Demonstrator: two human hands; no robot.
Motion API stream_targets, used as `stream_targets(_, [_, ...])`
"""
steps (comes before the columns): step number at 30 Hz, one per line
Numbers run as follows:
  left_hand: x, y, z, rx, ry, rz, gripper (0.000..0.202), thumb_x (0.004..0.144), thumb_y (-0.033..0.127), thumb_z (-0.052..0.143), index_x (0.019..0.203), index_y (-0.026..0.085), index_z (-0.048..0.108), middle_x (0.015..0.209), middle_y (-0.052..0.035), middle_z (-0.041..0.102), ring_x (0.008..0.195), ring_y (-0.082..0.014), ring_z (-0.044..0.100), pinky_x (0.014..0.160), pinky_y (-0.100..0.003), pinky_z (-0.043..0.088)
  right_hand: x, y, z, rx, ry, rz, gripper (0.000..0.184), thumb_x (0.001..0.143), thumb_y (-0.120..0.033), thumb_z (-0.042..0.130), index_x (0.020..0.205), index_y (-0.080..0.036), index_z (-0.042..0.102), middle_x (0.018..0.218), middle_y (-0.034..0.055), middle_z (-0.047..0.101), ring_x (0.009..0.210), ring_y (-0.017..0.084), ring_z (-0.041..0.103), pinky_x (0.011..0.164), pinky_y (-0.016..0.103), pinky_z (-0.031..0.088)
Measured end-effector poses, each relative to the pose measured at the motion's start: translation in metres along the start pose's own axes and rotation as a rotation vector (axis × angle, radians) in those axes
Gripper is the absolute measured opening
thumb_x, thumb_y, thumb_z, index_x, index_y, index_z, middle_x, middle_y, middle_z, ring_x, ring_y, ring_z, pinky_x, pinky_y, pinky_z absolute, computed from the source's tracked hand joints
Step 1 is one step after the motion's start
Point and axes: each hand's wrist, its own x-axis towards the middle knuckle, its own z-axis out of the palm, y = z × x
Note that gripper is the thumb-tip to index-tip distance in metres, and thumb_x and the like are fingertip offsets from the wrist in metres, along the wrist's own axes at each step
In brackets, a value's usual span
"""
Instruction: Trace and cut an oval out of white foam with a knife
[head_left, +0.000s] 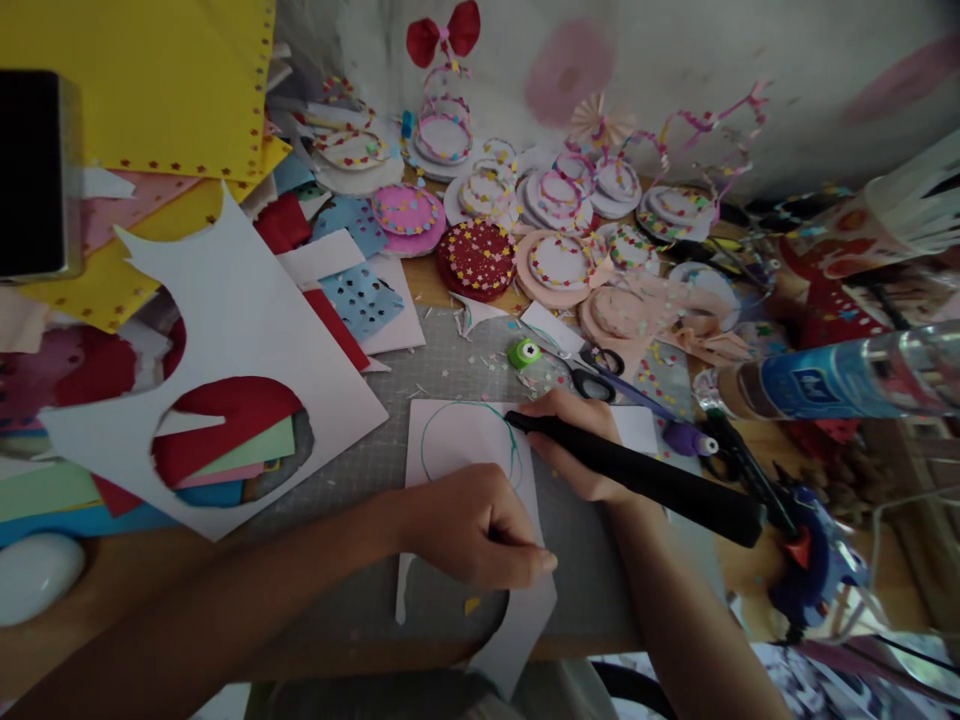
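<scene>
A white sheet of paper [457, 425] lies on the grey cutting mat [352, 425], with a green circle drawn on its upper part. Below that circle, a rounded piece is cut out of the sheet. My left hand [480, 530] rests across the sheet, its fingers curled and closed against the paper near the right edge. In my right hand [574, 440] is a long, thick black pen-like tool [652, 470]. Its narrow end touches the right side of the green outline, and my fingers are wrapped around it near that end.
Decorated paper hats [562, 260] crowd the back. Beyond my hands lie scissors [592, 380] and a green hole punch [523, 352]. A cut white sheet [240, 330] covers coloured papers at left. A bottle [825, 380] and a blue glue gun [814, 575] are at right.
</scene>
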Motion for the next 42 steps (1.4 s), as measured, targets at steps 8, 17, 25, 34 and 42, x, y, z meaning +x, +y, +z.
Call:
stream_targets(8, [0.001, 0.0, -0.001, 0.0, -0.01, -0.003, 0.048, 0.085, 0.021, 0.053, 0.049, 0.02, 0.021, 0.049, 0.007, 0.02, 0.045, -0.0065, 0.02, 0.048, -0.03, 0.016, 0.0, 0.001, -0.002, -0.033, -0.025, 0.03, 0.012, 0.074, -0.017, 0.054, 0.084, -0.023, 0.059, 0.068, 0.0012, 0.066, 0.057, 0.017, 0.062, 0.048, 0.029, 0.045])
stream_targets(17, [0.0, -0.003, 0.001, 0.049, 0.008, 0.013, 0.048, 0.086, 0.026, 0.053, 0.049, 0.02, 0.024, 0.049, 0.0071, 0.021, 0.045, -0.0063, 0.021, 0.048, -0.029, 0.015, -0.003, 0.001, 0.0, -0.015, -0.008, -0.017, 0.015, 0.077, -0.015, 0.053, 0.09, -0.022, 0.058, 0.074, 0.0003, 0.067, 0.061, 0.015, 0.062, 0.053, 0.026, 0.047])
stream_targets(25, [-0.003, 0.0, -0.002, 0.44, 0.224, 0.117, 0.046, 0.092, 0.037, 0.043, 0.052, 0.019, 0.028, 0.051, 0.0052, 0.03, 0.05, -0.0086, 0.033, 0.051, -0.025, 0.028, -0.012, -0.014, 0.009, -0.109, 0.062, 0.045, 0.008, 0.081, -0.021, 0.055, 0.089, -0.021, 0.058, 0.072, 0.0006, 0.066, 0.059, 0.016, 0.061, 0.053, 0.026, 0.046])
stream_targets(34, [-0.047, 0.001, -0.01, 1.061, 0.599, 0.073, 0.083, 0.07, 0.057, 0.071, 0.135, 0.011, 0.045, 0.141, -0.0221, 0.045, 0.132, -0.0344, 0.041, 0.111, -0.049, 0.033, -0.027, -0.02, 0.012, -0.174, 0.047, 0.094, 0.013, 0.085, -0.03, 0.059, 0.094, -0.021, 0.059, 0.081, 0.0012, 0.068, 0.067, 0.016, 0.062, 0.059, 0.026, 0.048])
stream_targets(42, [-0.044, -0.02, -0.004, 1.339, 0.475, -0.08, 0.127, 0.06, 0.084, 0.06, 0.149, 0.0, 0.024, 0.157, -0.0271, 0.019, 0.147, -0.0372, 0.014, 0.119, -0.05, 0.013, -0.03, -0.018, 0.028, -0.196, 0.138, 0.086, 0.01, 0.082, -0.028, 0.059, 0.088, -0.021, 0.057, 0.075, 0.0009, 0.064, 0.064, 0.016, 0.058, 0.058, 0.026, 0.045])
